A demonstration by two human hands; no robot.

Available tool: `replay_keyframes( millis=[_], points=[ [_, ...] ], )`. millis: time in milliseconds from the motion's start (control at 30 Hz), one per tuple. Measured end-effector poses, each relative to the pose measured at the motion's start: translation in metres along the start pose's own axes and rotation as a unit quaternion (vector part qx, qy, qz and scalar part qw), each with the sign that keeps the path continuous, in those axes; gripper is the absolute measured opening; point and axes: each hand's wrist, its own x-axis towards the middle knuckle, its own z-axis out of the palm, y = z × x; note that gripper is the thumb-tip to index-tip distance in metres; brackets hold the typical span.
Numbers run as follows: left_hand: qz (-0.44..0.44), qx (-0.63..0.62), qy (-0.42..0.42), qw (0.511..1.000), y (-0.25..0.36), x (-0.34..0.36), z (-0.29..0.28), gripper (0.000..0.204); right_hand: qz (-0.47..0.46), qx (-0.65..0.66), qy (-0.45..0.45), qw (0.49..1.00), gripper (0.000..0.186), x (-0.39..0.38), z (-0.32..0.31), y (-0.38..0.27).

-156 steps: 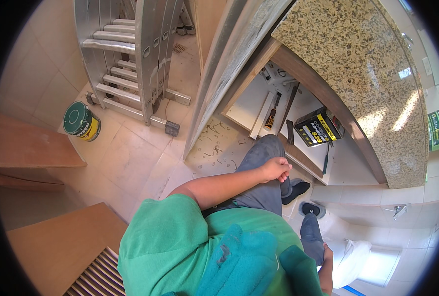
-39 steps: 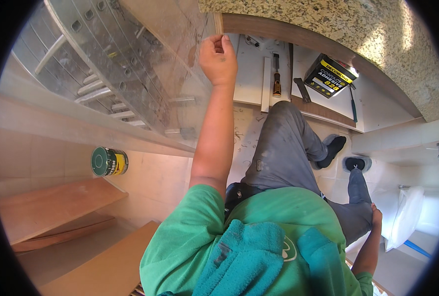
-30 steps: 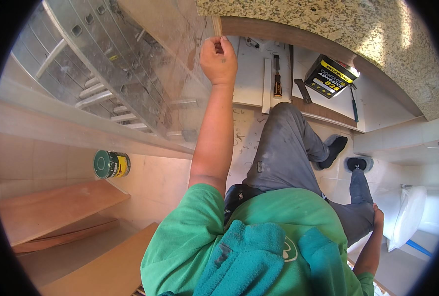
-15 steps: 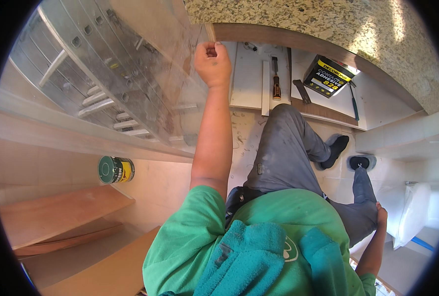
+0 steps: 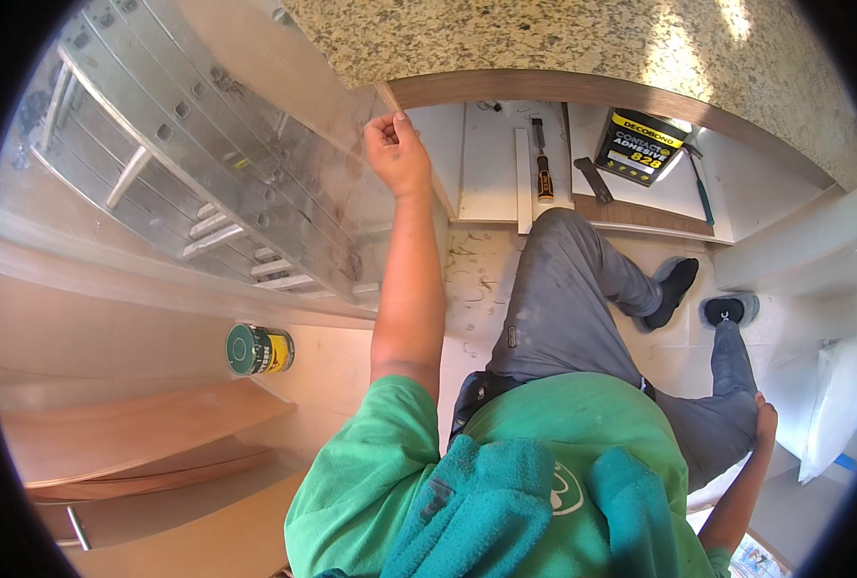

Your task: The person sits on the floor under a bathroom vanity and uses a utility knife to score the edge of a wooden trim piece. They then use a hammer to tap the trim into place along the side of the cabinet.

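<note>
My left hand (image 5: 396,157) is raised at the front edge of a cabinet side panel (image 5: 440,188), just below the corner of the speckled stone countertop (image 5: 505,43). Its fingers are curled and the thumb is pressed to them; whatever they may pinch is too small to make out. My right hand (image 5: 766,422) rests against my right leg, with most of its fingers out of sight. Inside the open cabinet, nearest the left hand, lie a pale narrow strip (image 5: 524,178) and a chisel (image 5: 543,164) with a black and orange handle.
A black and yellow adhesive can (image 5: 638,146), a dark flat piece (image 5: 593,180) and a green-handled hammer-like tool (image 5: 701,188) are further right in the cabinet. An aluminium ladder (image 5: 158,125) leans at left. Below it are a green-lidded can (image 5: 261,349) and wooden panels (image 5: 149,433).
The view has shifted, so the cabinet, ladder and cans sit lower in the picture. My left hand keeps nearly the same place by the panel edge, and my right hand stays on the leg.
</note>
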Motion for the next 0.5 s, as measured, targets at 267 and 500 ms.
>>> replay_keyframes(
  millis=[267, 500],
  points=[
    [-0.012, -0.02, 0.002, 1.0, -0.001, 0.005, -0.002, 0.013, 0.049, 0.125, -0.028, 0.991, 0.069, -0.019, 0.003, -0.016],
    [-0.002, -0.001, -0.011, 1.0, -0.001, 0.006, -0.003, 0.012, 0.049, 0.19, -0.008, 0.98, 0.064, -0.021, 0.019, 0.007]
  ],
)
